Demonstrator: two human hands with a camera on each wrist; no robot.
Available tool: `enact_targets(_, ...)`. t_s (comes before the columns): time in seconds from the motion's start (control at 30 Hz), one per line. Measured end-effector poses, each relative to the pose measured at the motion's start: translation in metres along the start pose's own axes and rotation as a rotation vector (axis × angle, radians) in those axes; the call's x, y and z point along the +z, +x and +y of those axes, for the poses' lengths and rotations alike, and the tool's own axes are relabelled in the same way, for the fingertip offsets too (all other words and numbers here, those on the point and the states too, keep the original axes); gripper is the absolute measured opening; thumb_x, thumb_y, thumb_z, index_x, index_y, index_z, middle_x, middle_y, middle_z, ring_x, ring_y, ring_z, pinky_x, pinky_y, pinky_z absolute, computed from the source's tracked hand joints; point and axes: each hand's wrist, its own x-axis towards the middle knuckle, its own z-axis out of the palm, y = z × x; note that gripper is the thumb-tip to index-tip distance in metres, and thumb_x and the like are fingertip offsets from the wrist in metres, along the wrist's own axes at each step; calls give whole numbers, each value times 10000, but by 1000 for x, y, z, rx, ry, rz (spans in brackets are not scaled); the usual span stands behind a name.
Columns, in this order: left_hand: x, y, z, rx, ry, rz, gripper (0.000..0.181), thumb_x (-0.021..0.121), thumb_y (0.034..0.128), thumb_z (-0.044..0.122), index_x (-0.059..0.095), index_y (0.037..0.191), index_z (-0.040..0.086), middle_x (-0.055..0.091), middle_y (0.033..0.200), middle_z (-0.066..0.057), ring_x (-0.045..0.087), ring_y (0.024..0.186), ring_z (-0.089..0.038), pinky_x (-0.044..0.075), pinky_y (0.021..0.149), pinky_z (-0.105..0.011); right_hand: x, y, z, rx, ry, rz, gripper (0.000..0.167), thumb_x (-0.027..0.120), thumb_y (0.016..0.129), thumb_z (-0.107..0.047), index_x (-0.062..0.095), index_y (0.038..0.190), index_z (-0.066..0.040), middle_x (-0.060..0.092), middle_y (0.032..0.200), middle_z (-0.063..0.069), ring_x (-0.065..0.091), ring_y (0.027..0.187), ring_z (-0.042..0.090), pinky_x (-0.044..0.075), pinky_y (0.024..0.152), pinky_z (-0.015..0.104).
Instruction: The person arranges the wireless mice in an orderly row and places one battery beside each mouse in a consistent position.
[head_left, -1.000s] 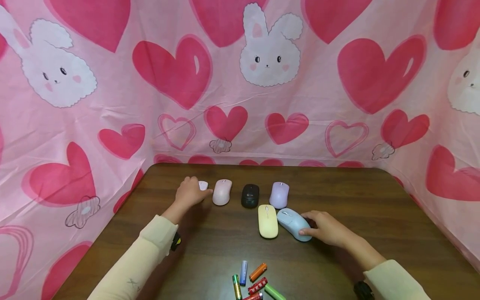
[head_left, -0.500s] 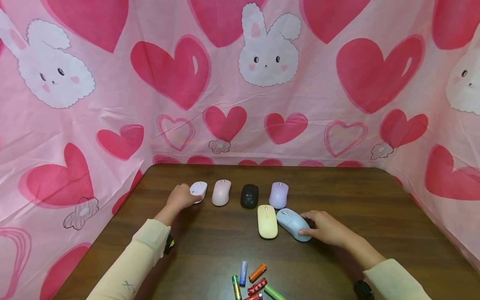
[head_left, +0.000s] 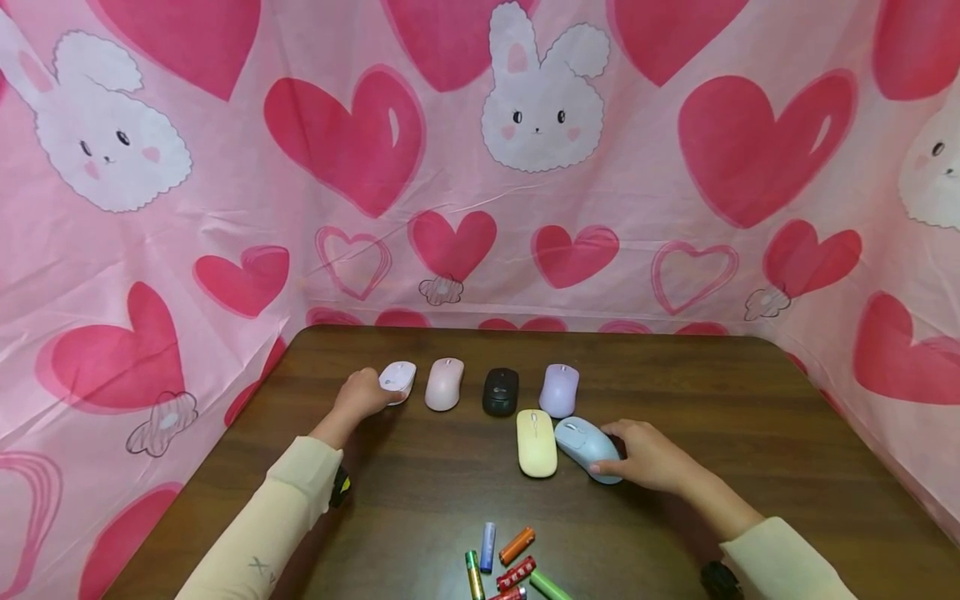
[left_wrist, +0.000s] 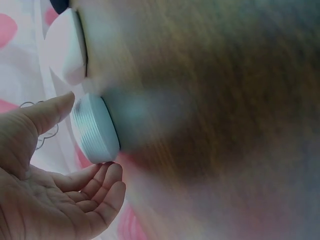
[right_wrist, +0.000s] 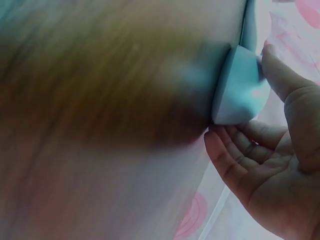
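Note:
At the far left of the row, a white computer mouse (head_left: 397,380) lies on the table between the thumb and fingers of my left hand (head_left: 362,394). The left wrist view shows the thumb against one side of this mouse and curled fingertips at the other. My right hand (head_left: 651,456) holds a light blue mouse (head_left: 585,443), which lies slanted on the table; in the right wrist view the thumb (right_wrist: 282,72) is on one side and the fingers on the other. A yellow mouse (head_left: 536,443) is directly left of the blue one.
A pale pink mouse (head_left: 445,385), a black mouse (head_left: 500,392) and a lilac mouse (head_left: 559,390) stand along the back of the brown table (head_left: 660,367). Several batteries (head_left: 517,546) lie loose near the front. Pink heart-print cloth (head_left: 345,150) hangs behind and at the sides.
My left hand has drawn back to the left and nearer from over the white mouse, which now shows much more. The right hand has stayed at the blue mouse, its thumb shifted slightly.

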Motion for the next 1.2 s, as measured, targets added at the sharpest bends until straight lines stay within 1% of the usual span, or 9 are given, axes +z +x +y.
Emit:
enact_targets(0.2,1,2,-1,13,12,4,537,794,781,332,581,976,-121,599,872,-211,552,781,-327,469,755,-472,1,2,-5,64,10,9,608,826,748,-397,654,1121,52,662,1064,103,610,971,254,488,816,441)
enact_targets(0.4,0,1,0,14,3,1,525,792,786,310,573,978,-127,597,866,-211,547,772,-327,468,752,-469,2,4,-6,83,6,9,594,829,745,-387,660,1108,52,668,1047,100,611,952,240,491,799,430)
enact_targets(0.73,5,5,-4,11,-34,14,469,803,770,288,585,926,-97,585,813,-178,535,744,-308,461,725,-445,4,6,-10,138,1,32,540,846,715,-365,692,1056,25,675,985,75,588,840,166,486,702,371)
enact_targets(0.83,5,6,-3,19,-30,19,476,801,769,288,588,936,-104,591,823,-183,541,749,-313,464,731,-449,4,5,-10,145,-9,43,526,850,709,-362,696,1043,14,673,970,65,580,818,154,482,687,360)
enact_targets(1.0,4,5,-1,8,-29,12,498,797,771,287,587,978,-114,599,851,-191,548,764,-314,470,739,-452,2,6,-10,147,-6,61,512,853,705,-355,696,1031,8,670,930,45,568,766,133,476,654,340)
enact_targets(1.07,4,5,-1,-1,-29,11,500,797,773,288,588,991,-111,602,861,-190,549,770,-312,470,744,-449,0,6,-11,149,-1,72,519,854,705,-356,693,1033,12,670,925,46,569,757,133,480,649,339)
enact_targets(1.2,4,4,0,4,-20,14,484,796,778,284,588,974,-108,604,861,-195,555,768,-316,470,741,-454,-3,6,-11,150,2,88,541,851,713,-356,682,1050,32,672,936,60,578,763,143,489,652,346)
